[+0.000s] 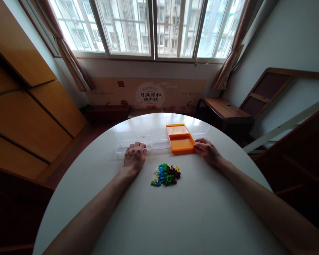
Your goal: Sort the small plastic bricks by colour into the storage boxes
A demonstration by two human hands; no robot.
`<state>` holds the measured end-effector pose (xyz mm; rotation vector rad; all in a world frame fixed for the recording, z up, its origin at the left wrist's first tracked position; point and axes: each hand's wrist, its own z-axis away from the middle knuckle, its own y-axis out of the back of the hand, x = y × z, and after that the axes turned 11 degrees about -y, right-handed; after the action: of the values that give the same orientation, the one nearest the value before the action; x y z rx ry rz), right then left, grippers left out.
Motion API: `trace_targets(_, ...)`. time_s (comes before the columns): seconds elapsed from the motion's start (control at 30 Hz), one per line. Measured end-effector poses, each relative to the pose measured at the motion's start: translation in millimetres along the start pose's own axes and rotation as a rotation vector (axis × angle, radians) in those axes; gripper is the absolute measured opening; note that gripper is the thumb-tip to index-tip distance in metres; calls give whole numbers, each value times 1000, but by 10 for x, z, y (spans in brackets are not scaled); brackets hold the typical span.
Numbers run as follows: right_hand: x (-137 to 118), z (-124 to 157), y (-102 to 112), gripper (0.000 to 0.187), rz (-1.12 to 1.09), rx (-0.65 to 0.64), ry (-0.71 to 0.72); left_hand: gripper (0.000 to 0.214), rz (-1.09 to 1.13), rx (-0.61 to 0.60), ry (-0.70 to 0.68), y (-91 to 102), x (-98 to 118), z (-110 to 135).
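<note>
A small pile of building bricks [166, 174] in green, blue, brown, cream and yellow lies on the white table between my forearms. Beyond it, an orange plastic box [183, 142] rests with its lid folded open toward the window. My right hand [207, 151] has its fingers closed at the box's near right corner. To the left, my left hand [135, 155] curls its fingers over the front edge of a clear plastic box [119, 148] with an open lid. Its fingertips are partly hidden. Another clear box [161, 142] sits between that one and the orange box.
One more clear box [200, 131] stands behind my right hand, partly covered. The round white table [175, 219] ends in a curved far edge. Past it are a wooden stool-like seat [227, 108] on the right and wooden cabinets [29, 117] on the left.
</note>
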<state>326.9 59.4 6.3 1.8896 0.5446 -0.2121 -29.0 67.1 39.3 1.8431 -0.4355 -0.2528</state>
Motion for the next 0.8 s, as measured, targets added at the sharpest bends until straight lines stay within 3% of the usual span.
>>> trace_targets(0.1, -25, 30, 9, 23, -8, 27, -8, 27, -16, 5, 3, 40, 25, 29)
trace_targets(0.2, -151, 110, 28, 31, -12, 101, -14, 29, -32, 92, -7, 111, 44, 81)
trace_targets(0.3, -381, 292, 36, 39, -66, 64, 24, 37, 85, 145, -148, 185, 63, 207)
trace_targets(0.43, -710, 584, -25, 75, -90, -233, 190, 80, 285, -125, -511, 164, 129, 440)
trace_targets(0.53, -895, 676, -107, 94, -35, -355, 254, 102, 282, -282, -596, 59, 200, 544)
trace_targets(0.8, -1206, 470, -245, 81, 32, -478, 288, 94, 244, -328, -631, -77, 280, 417)
